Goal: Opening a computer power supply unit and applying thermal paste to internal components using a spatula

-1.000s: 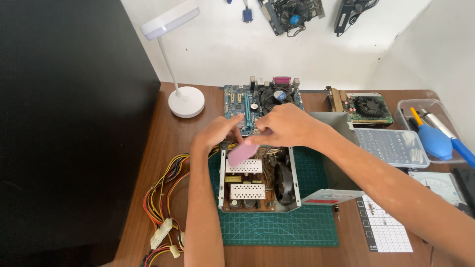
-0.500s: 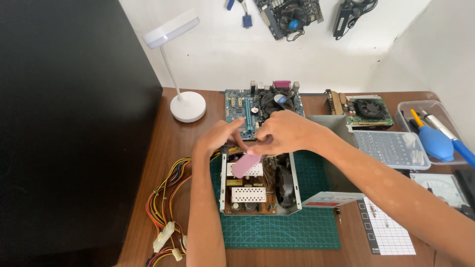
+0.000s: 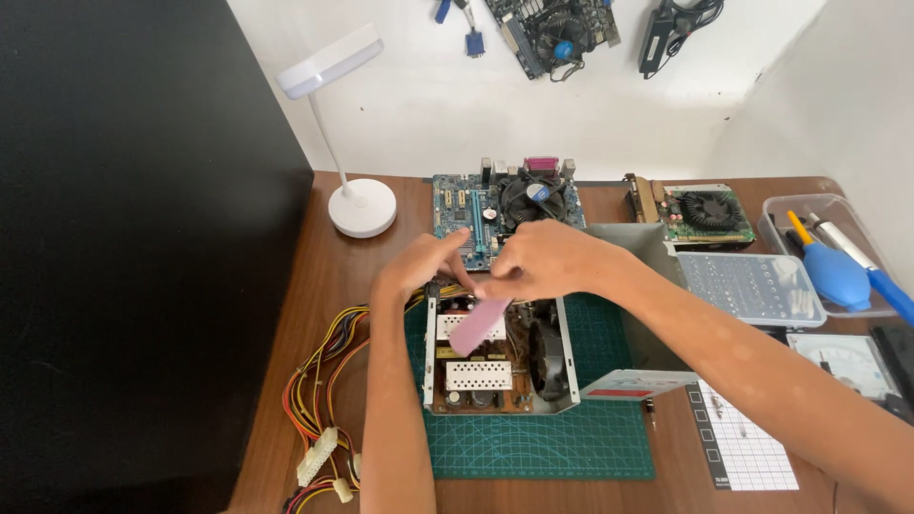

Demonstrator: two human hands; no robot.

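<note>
An opened power supply unit (image 3: 495,366) with a brown circuit board, white heat sinks and a fan lies on a green cutting mat (image 3: 543,443). Both my hands meet above its far end. My right hand (image 3: 547,259) pinches the top of a small pink flat piece (image 3: 479,325) that hangs tilted over the board. My left hand (image 3: 424,265) touches my right hand's fingertips at the same spot; whether it also grips the pink piece is hidden.
A bundle of coloured cables (image 3: 324,400) trails left of the unit. Behind lie a blue motherboard (image 3: 476,205), a graphics card (image 3: 700,211) and a white desk lamp (image 3: 357,200). At the right are a clear parts box (image 3: 752,286), a blue air blower (image 3: 833,271) and a grey metal cover (image 3: 633,247).
The pink piece has dropped a little lower over the board and tilted. Both hands stay joined above the unit, shifted slightly.
</note>
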